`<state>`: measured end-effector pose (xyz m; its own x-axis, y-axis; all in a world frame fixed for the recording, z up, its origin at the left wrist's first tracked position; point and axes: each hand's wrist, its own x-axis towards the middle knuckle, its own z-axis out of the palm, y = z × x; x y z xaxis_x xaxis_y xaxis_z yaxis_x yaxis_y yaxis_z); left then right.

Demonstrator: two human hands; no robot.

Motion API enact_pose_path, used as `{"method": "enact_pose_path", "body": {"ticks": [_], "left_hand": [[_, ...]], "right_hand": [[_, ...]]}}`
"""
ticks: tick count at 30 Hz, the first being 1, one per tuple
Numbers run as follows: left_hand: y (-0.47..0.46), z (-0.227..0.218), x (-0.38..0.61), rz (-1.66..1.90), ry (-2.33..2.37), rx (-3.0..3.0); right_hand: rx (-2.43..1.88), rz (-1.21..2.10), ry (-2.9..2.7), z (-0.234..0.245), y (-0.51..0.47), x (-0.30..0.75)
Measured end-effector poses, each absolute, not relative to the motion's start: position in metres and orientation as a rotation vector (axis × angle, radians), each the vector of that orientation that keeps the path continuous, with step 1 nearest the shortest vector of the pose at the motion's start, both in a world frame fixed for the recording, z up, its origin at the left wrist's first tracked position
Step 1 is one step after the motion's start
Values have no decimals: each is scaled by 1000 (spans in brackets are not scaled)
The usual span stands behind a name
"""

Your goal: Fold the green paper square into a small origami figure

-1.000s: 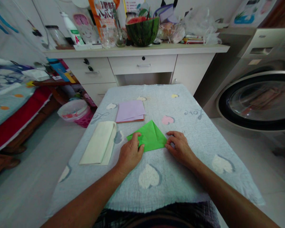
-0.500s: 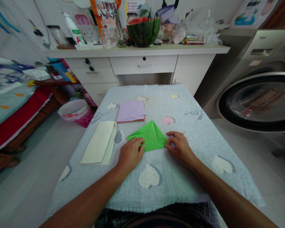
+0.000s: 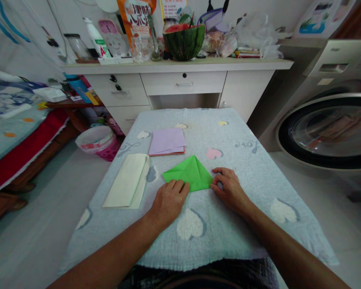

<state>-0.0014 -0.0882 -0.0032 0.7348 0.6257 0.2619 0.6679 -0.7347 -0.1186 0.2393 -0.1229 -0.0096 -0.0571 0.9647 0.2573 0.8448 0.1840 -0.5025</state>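
Observation:
A folded sheet of green origami paper (image 3: 195, 173) lies on the cloth-covered table, its peak pointing away from me and creases running down from it. My left hand (image 3: 172, 199) has its fingers bent together on the lower left edge of the paper, covering part of that edge. At the right corner, my right hand (image 3: 229, 186) pinches the paper between thumb and fingertips. Behind the green sheet sits a stack of square paper (image 3: 167, 140), lilac on top with red showing below. Left of my left hand is a folded cream-coloured sheet (image 3: 126, 180).
A pale blue cloth (image 3: 246, 224) with heart patterns covers the table. Beyond it stands a white cabinet (image 3: 185, 82) carrying a cut watermelon (image 3: 184, 43), jars and bags. A washing machine (image 3: 327, 84) is on the right, a pink bin (image 3: 104, 146) on the left.
My left hand has slid slightly right along the lower edge of the green paper, uncovering more of its left corner. The right hand stays at the right corner.

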Motion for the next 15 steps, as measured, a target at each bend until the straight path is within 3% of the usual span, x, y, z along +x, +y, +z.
{"method": "enact_pose_path", "body": {"ticks": [15], "left_hand": [[-106, -5, 4, -251, -1090, -2660]], "right_hand": [[-1699, 286, -1927, -12, -122, 240]]}}
